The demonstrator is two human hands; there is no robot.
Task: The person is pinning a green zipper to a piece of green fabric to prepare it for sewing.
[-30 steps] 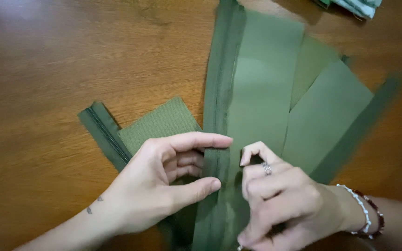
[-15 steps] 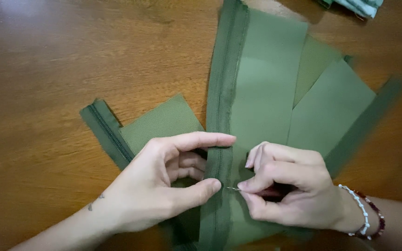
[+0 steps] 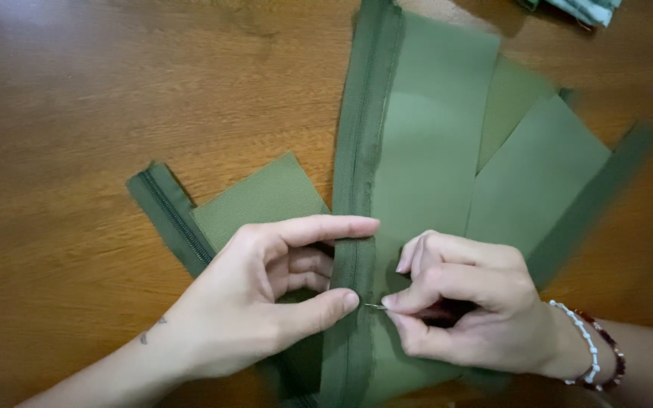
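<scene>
- Pin [image 3: 374,306]: thin metal, only a short tip shows, lying roughly level at the right edge of the long zipper tape, between the left thumb tip and the right fingertips.
- Right hand [image 3: 466,302]: curled tight, thumb and forefinger pinched on the pin's hidden end; other fingers folded under. Beaded bracelets on that wrist.
- Left hand [image 3: 266,298]: thumb and forefinger spread in a C, both pressing flat on the long zipper tape, forefinger across it above, thumb tip on it just left of the pin; middle fingers tucked in. Not gripping anything, just holding the fabric down.
- Long zipper tape [image 3: 360,151]: dark green, runs from the table's far edge down to the near edge, near centre, lying along the left edge of the wide fabric panel.
- Wide fabric panel [image 3: 436,151]: lighter olive, flat, right of the tape, under the right hand.
- More olive panels [image 3: 538,174] fan out to the right, overlapped, with a dark strip along their outer edge.
- Short zipper piece [image 3: 168,215] with an olive square [image 3: 262,196]: left of the long tape, angled, partly under the left hand.
- Wooden table [image 3: 77,113] carries all of it.
- Striped cloth [image 3: 583,9] at the far right corner, mostly cut off.
</scene>
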